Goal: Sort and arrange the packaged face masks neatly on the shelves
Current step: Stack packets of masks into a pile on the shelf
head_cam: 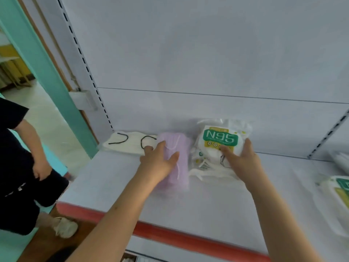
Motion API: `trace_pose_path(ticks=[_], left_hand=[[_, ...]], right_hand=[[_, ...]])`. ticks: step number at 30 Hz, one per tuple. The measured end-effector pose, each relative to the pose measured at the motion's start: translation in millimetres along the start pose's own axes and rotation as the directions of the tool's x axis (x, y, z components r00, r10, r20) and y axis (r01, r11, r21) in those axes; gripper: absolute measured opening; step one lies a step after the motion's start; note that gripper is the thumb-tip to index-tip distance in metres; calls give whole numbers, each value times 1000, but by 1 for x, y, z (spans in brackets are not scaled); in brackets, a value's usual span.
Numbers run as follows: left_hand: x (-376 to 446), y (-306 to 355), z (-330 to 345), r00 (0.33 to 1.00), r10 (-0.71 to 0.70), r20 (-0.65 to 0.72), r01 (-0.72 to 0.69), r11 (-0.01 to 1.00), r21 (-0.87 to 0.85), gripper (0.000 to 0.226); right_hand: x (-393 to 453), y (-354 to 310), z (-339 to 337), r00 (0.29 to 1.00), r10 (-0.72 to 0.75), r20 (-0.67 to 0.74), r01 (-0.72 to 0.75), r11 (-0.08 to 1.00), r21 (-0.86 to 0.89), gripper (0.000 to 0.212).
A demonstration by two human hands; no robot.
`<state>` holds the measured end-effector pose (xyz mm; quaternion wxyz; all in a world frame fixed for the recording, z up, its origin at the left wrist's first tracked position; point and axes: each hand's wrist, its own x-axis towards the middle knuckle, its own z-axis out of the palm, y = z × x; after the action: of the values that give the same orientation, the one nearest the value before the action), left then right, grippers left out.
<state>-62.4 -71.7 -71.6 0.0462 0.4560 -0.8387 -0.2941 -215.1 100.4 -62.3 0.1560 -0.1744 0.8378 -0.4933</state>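
Two hands worked mid-frame on the white shelf. The left hand, its grip loosely open, lay flat on the lilac plastic-wrapped mask pack, whose long axis ran toward the shelf's back. The right hand pressed spread fingers on the white N95 mask packet just right of it.

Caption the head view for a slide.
Left hand on purple masks, right hand on N95 pack.

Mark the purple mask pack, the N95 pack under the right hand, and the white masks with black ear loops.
purple mask pack (pixel 182 167), head view, bare right half of the pack.
N95 pack (pixel 220 138), head view, green label.
white masks with black ear loops (pixel 132 143), head view, middle of the white front.
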Motion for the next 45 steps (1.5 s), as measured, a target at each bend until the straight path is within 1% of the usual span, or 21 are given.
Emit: trace_pose_path(ticks=[3, 6, 8, 9, 11, 12, 13, 15, 17, 19, 22, 24, 26, 27, 31, 33, 35, 37, 39, 42, 45], left_hand=[[-1, 0, 10, 991, 114, 74, -114, 993, 2, 74], [-2, 3, 5, 993, 78, 93, -84, 994, 68, 78], [-12, 12, -2, 993, 87, -74, -71, 978, 194, 76], [-19, 22, -4, 955, 184, -234, -136, 969, 206, 69], [-35, 54, 1, 753, 441, -489, -447, 888, 111, 51], [-43, 73, 9, 675, 512, -531, -599, 801, 12, 43], [-53, 94, 20, 657, 565, -499, -697, 707, -117, 36], [-75, 132, 49, 668, 663, -339, -743, 566, -357, 26], [-96, 161, 82, 660, 735, -159, -698, 520, -493, 20], [-106, 180, 113, 671, 741, 21, -620, 576, -533, 22], [-104, 197, 151, 733, 605, 311, -406, 756, -514, 26], [-106, 207, 166, 756, 437, 488, -97, 811, -577, 19], [-111, 220, 172, 716, 324, 619, 227, 730, -645, 20], [-113, 226, 173, 697, 307, 648, 312, 683, -660, 24], [-109, 253, 184, 680, 283, 677, 467, 544, -697, 42], [-102, 260, 190, 731, 215, 648, 423, 602, -677, 39], [-91, 262, 197, 794, 182, 580, 367, 616, -697, 32], [-79, 259, 200, 854, 185, 487, 294, 600, -744, 28], [-72, 254, 199, 905, 209, 371, 181, 601, -778, 22], [-69, 245, 190, 947, 282, 154, -62, 630, -774, 13], [-72, 235, 162, 917, 385, -103, -342, 626, -701, 15]], right_hand=[[5, -6, 6, 997, -1, 79, 0, 1000, 13, 58], [6, -8, -8, 986, 46, 161, -49, 999, 20, 67], [4, -2, -30, 995, 46, 87, -41, 997, -60, 75], [2, 4, -45, 1000, 2, -12, -3, 994, -110, 75], [-5, 23, -82, 972, -98, -213, 35, 959, -282, 69], [-9, 35, -104, 958, -112, -264, -5, 914, -406, 67], [-14, 49, -125, 956, -78, -284, -84, 850, -519, 69], [-23, 78, -160, 968, 55, -245, -217, 676, -704, 83], [-32, 102, -175, 978, 136, -156, -205, 559, -803, 95], [-35, 118, -175, 988, 51, -146, -150, 560, -815, 87], [-34, 126, -174, 942, -148, -301, -130, 665, -735, 53], [-31, 125, -175, 907, -161, -390, -143, 752, -643, 38], [-29, 123, -178, 875, -168, -453, -120, 832, -541, 31], [-29, 120, -180, 867, -178, -466, -71, 881, -467, 29], [-29, 111, -189, 952, -172, -254, 135, 978, -157, 19], [-39, 112, -199, 921, -251, -297, 193, 958, -212, 24], [-54, 125, -216, 857, -270, -439, 9, 860, -511, 37], [-76, 146, -229, 859, 1, -513, -347, 737, -580, 62], [-86, 164, -225, 867, 267, -421, -475, 696, -538, 87], [-70, 171, -200, 901, 282, -330, -426, 718, -550, 103], [-41, 161, -179, 932, 204, -298, -329, 818, -472, 110]])
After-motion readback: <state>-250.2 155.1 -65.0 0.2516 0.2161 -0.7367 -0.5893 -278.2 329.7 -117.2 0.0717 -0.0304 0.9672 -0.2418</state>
